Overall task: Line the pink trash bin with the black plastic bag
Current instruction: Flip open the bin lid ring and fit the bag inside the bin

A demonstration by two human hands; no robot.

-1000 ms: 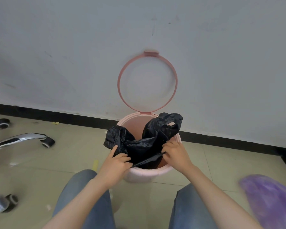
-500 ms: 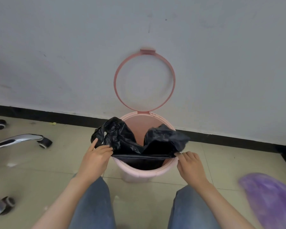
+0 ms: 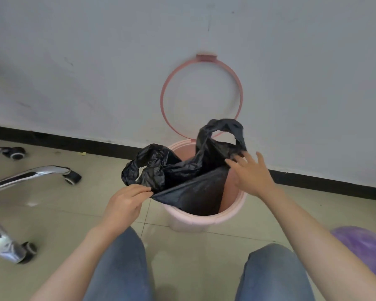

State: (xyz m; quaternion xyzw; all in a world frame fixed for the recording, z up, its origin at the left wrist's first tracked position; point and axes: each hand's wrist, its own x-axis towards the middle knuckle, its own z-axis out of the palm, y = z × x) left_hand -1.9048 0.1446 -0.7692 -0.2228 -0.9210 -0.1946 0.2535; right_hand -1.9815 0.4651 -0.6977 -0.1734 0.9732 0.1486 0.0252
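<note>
The head view looks down at a pink bin [image 3: 206, 220] standing on a tiled floor [image 3: 96, 205] just right of the frame's centre, close to a grey wall [image 3: 96, 61] with a black skirting strip [image 3: 63, 141] along its foot. Above the bin, a pink ring [image 3: 163, 88] stands upright against the wall, joined to the bin's far rim.

A black bag [image 3: 182, 177] sits partly inside the bin. Its lower part hangs into the bin's left and near side, while its upper part bunches up above the rim. 1 handle loop rises at the upper right of the bag, in front of the ring; another crumpled lobe sticks out past the bin's left rim. The bin's bare pink inside shows on the right, beside the bag.

The left hand [image 3: 126, 203], left of the bin's near rim, has its fingers pinched together on the bag's edge, pulling it taut towards the lower left. The right hand [image 3: 251, 172] is over the bin's right rim with its fingers spread apart, the fingertips touching the bag just under the raised loop; no grip is visible there.

2 legs in blue jeans [image 3: 119, 268] fill the bottom of the frame. A chrome chair base [image 3: 24, 177] with black wheels lies at the left, and a blurred purple shape [image 3: 365, 246] sits at the lower right.
</note>
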